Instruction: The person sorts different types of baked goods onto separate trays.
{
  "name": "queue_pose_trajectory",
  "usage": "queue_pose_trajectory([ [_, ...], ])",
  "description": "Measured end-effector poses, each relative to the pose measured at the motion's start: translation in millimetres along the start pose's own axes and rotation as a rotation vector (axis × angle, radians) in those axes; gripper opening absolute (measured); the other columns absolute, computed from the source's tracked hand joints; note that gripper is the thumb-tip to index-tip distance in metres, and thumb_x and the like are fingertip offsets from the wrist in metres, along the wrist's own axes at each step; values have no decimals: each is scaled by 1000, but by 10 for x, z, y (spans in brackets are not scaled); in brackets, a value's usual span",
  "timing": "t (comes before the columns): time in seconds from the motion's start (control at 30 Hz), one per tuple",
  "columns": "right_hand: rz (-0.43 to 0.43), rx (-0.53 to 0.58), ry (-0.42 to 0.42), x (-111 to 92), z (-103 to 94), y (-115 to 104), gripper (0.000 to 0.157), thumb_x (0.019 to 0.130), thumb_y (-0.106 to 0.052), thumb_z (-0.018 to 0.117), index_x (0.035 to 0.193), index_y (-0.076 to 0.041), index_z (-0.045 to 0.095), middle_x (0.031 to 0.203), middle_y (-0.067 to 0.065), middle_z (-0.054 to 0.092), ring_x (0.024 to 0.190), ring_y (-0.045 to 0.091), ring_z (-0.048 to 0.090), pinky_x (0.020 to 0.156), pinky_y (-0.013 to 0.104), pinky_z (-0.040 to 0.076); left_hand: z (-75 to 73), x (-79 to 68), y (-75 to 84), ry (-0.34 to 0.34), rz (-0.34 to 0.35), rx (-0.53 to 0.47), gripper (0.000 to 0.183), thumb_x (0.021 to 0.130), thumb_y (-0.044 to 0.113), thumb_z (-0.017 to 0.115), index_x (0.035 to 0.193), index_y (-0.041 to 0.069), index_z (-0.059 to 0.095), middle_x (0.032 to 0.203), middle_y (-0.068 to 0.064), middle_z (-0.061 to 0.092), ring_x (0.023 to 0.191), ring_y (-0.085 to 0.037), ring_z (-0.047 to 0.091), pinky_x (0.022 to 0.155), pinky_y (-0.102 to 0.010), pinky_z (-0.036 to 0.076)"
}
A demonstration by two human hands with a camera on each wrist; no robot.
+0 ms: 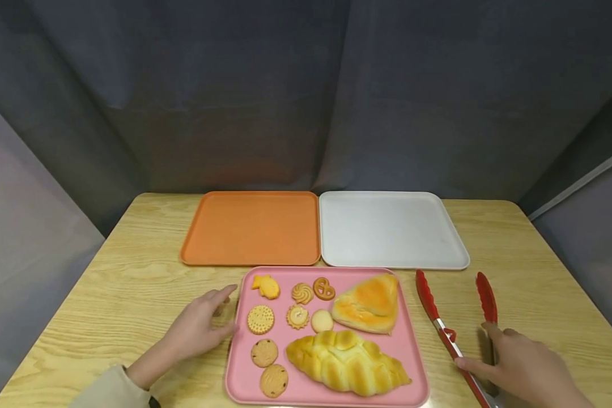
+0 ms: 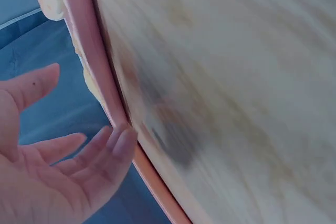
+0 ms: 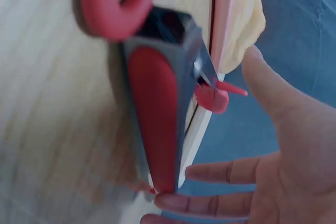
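My left hand (image 1: pixel 196 326) is beside the left edge of the pink tray (image 1: pixel 246 388), fingers spread and relaxed, holding nothing. In the left wrist view its fingertips lie at the tray's rim; I cannot tell if they touch. To the right of the tray lie spread metal tongs (image 1: pixel 432 303) with red tips and red grips. My right hand (image 1: pixel 527 362) reaches over the tongs' right arm, thumb near the left arm. The right wrist view shows its fingers fairly straight beside the red-gripped handle (image 3: pixel 155 114), not curled round it.
On the pink tray are a braided loaf (image 1: pixel 347 362), a triangular bread (image 1: pixel 369 306) and several small biscuits, among them a pretzel (image 1: pixel 323 289) and a fish-shaped one (image 1: pixel 267 287). Behind stand an orange tray (image 1: pixel 255 226) and a white tray (image 1: pixel 387 229), side by side.
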State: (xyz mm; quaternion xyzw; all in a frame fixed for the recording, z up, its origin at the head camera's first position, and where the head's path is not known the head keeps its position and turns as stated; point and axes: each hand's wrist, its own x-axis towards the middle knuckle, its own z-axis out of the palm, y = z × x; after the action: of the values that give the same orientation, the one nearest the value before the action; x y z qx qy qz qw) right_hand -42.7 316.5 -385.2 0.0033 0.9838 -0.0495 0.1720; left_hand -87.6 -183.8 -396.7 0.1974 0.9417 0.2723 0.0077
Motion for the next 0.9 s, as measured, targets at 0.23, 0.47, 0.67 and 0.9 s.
queue_pose_trajectory([
  [0.23,14,-27,-51,35,100,-5,109,59,-81,53,117,12,46,79,15,57,65,26,55,46,43,45,-7,23,-22,-149,-89,-223,73,69,15,77,128,-10,42,90,-6,57,75,-16,55,65,-26,49],
  [0.47,23,-33,-49,30,136,-44,111,54,-81,56,115,10,46,76,14,52,60,23,52,45,41,43,6,31,-37,-229,-153,-373,77,71,14,76,128,-18,36,88,-7,55,72,-16,55,57,-22,49],
  [0.67,3,-13,-20,-2,159,9,102,56,-75,63,115,6,44,79,15,50,57,23,50,44,40,43,29,49,-35,-286,-151,-484,76,72,9,75,128,-20,32,86,-9,52,69,-15,55,53,-22,48],
  [0.9,5,38,-81,-6,189,248,108,58,-65,70,129,3,27,90,18,49,60,21,49,48,39,45,38,50,-24,-290,-153,-521,76,71,6,74,127,-22,31,86,-9,52,68,-14,54,50,-21,46],
])
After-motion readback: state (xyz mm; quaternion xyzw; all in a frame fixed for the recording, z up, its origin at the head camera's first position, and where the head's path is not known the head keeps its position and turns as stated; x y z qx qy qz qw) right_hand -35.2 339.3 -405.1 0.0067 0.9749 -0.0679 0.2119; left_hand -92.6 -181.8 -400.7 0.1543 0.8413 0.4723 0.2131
